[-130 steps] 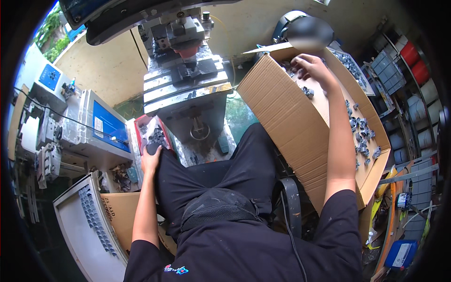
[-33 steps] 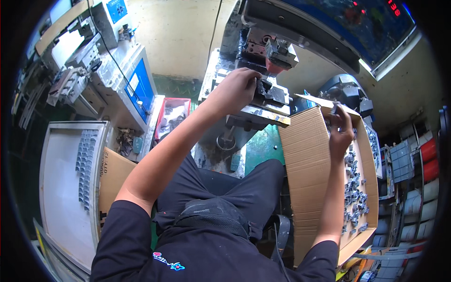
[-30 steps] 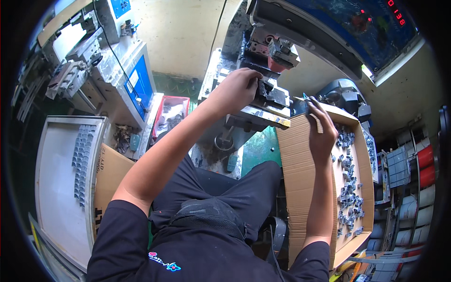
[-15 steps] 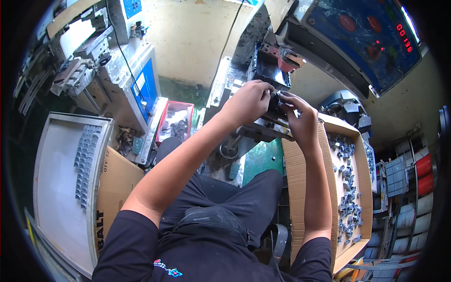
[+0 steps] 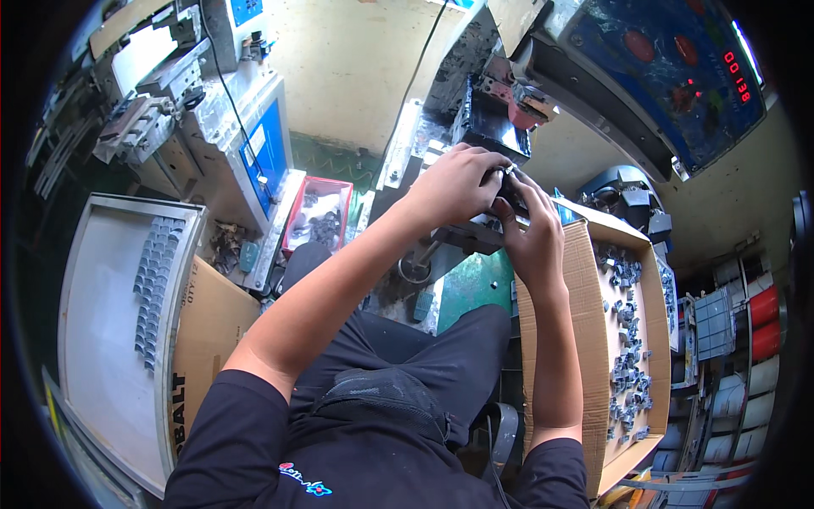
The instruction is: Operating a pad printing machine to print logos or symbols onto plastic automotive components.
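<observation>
My left hand (image 5: 458,184) and my right hand (image 5: 536,227) meet in front of a machine with a black tray (image 5: 493,123) and a reddish pad (image 5: 524,115). Between their fingertips is a small dark part (image 5: 507,172), mostly covered, its exact kind not clear. The left fingers are bent and closed at it. My right fingers curl in from the other side, with the thumb beneath. Just below the hands a metal fixture (image 5: 471,237) juts out from the machine.
To the right, a cardboard box (image 5: 555,339) holds many small grey parts (image 5: 627,339). At left a framed white tray (image 5: 102,339) carries rows of grey pieces (image 5: 157,284). A red bin (image 5: 297,212) sits between machines. A blue control panel (image 5: 661,76) hangs at upper right.
My right hand has swung closer to the left, its fingers now nearly over the part. The left hand has shifted slightly right. My view has moved a little.
</observation>
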A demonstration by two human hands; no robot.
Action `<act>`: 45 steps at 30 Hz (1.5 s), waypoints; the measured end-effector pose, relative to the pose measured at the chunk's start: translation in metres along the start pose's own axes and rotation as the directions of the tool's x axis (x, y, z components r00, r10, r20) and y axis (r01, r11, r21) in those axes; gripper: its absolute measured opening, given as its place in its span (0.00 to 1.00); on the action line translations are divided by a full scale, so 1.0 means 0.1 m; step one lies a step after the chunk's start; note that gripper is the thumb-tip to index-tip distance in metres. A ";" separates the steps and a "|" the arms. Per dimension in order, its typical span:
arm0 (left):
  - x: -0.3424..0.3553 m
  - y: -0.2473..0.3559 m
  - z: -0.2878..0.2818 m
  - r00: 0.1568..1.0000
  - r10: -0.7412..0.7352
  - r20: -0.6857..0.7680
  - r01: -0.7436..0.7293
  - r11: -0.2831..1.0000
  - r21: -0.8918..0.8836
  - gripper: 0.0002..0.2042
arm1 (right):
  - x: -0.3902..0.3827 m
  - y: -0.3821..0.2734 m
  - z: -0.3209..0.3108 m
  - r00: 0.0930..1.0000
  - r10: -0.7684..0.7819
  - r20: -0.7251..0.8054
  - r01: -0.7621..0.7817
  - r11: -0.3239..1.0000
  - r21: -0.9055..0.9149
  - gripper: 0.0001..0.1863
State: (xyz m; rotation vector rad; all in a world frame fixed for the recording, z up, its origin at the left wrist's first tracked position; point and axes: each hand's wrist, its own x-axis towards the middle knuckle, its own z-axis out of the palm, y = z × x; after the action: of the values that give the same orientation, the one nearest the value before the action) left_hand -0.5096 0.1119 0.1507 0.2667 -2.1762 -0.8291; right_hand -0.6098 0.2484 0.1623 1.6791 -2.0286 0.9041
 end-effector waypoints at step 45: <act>-0.05 0.02 -0.08 0.996 -0.032 0.089 0.012 0.976 0.218 0.36 | -2.36 0.85 0.87 0.439 0.713 0.547 -0.480 0.700 -0.529 0.34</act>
State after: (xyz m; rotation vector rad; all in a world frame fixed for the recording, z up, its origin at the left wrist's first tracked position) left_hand -0.5006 0.1123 0.1529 0.3681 -2.3567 -0.6257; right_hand -0.6258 0.3722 -0.0723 1.1837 -3.2495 -0.0312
